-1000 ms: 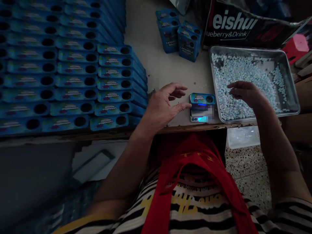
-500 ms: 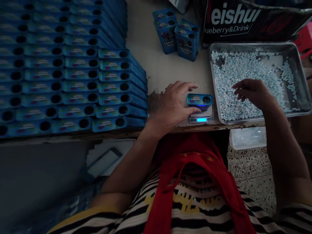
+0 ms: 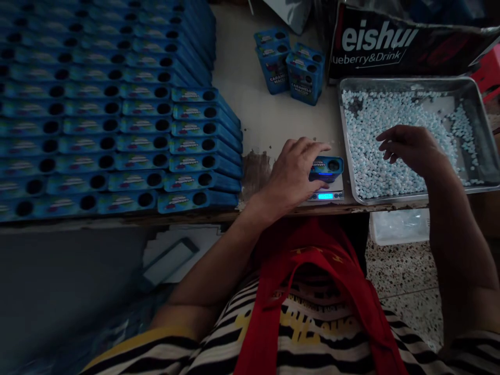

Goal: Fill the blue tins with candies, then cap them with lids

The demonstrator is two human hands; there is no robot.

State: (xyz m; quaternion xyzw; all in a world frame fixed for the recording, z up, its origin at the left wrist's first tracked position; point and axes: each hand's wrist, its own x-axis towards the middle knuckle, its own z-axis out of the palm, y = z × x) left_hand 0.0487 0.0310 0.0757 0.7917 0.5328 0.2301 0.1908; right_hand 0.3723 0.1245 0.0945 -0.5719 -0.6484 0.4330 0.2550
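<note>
The blue box (image 3: 333, 167) is on the small scale (image 3: 336, 186), near the front edge of the tabletop (image 3: 269, 125). The left hand (image 3: 291, 172) has its thumb and fingers apart, around the left end of the box; the right hand (image 3: 414, 148), with bent fingers, is over the pale pieces (image 3: 390, 179) in the metal tray (image 3: 410, 82); whether either hand grips something, I cannot tell

The person wore a shirt (image 3: 320, 360) in dark and pale stripes, its short sleeves (image 3: 478, 348) leaving the forearms bare; a yellow band (image 3: 156, 338) edged the left one. Large yellow lettering (image 3: 302, 328) crossed the chest. Over it sat a red apron (image 3: 283, 260) with broad straps (image 3: 258, 333) and small yellow marks (image 3: 300, 251). The left hand (image 3: 292, 169) and right hand (image 3: 416, 148) were ungloved
</note>
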